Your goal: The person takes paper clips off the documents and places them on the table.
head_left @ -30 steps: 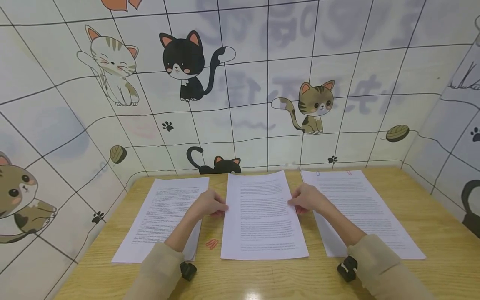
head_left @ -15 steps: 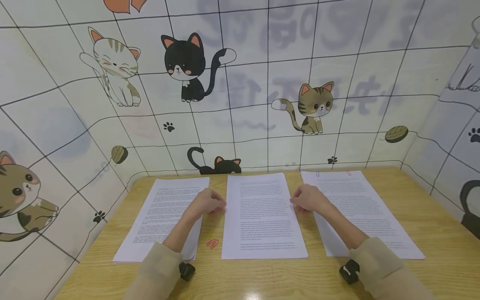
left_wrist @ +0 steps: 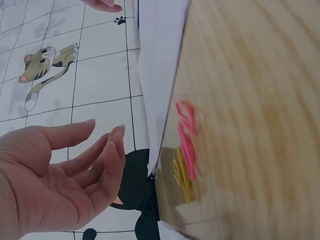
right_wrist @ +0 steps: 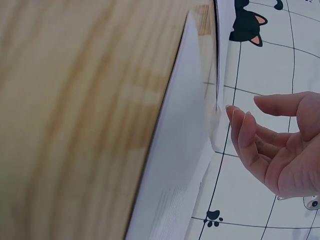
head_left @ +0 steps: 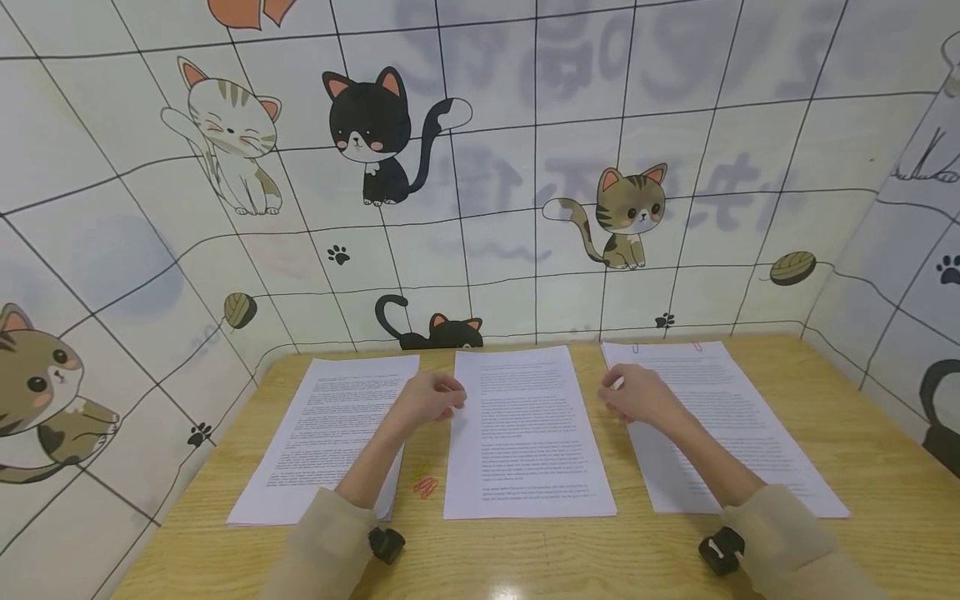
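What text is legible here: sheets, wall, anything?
None can be quoted.
Left sheet, middle sheet, right sheet: printed paragraphs, too small to read.
Wall: large grey characters behind the cat drawings, blurred, unreadable.
Paper clips: no markings visible.

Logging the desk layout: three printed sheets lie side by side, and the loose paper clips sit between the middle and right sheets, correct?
Not quite. The head view shows the paper clips between the left sheet and the middle sheet. Three sheets side by side is right.
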Demonstrator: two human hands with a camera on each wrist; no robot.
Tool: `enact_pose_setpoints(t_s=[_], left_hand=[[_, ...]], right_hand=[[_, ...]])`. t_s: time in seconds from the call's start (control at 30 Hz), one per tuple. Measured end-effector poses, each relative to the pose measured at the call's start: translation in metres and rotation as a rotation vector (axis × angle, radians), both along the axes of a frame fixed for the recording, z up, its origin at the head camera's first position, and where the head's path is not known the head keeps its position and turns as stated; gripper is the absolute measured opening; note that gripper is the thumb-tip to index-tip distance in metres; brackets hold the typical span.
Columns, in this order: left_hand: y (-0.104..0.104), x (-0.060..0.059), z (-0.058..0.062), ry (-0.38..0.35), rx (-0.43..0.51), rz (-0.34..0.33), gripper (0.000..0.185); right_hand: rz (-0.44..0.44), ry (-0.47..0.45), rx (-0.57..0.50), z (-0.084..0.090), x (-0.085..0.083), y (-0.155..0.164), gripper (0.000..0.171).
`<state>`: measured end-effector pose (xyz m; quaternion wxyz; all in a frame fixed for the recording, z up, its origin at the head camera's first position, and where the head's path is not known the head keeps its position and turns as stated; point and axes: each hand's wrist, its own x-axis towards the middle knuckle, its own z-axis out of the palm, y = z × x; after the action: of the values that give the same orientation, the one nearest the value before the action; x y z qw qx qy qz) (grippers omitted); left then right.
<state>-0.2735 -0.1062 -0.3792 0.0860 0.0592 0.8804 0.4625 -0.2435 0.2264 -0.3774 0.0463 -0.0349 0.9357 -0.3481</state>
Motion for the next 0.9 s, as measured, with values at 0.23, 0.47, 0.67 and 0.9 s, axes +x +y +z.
enact_pose_setpoints(t_s=[0.23,0.47,0.67,0.9], left_hand=[[0.017,0.004,0.003,0.002,0.079,-0.053,0.017],[0.038,0.012,0.007,0.018,0.112,-0.133,0.018],[0.055,0.015,0.007,-0.009,0.147,-0.171,0.017],[0.079,0.017,0.006,-0.032,0.168,-0.171,0.018]], right_hand=[[-0.018,-0.003,0.050,0.001,0.002,0.025,0.033],[-0.035,0.024,0.113,0.000,0.003,0.057,0.038],[-0.059,0.038,0.155,-0.002,0.005,0.080,0.043],[-0.084,0.055,0.171,-0.002,0.010,0.106,0.043]])
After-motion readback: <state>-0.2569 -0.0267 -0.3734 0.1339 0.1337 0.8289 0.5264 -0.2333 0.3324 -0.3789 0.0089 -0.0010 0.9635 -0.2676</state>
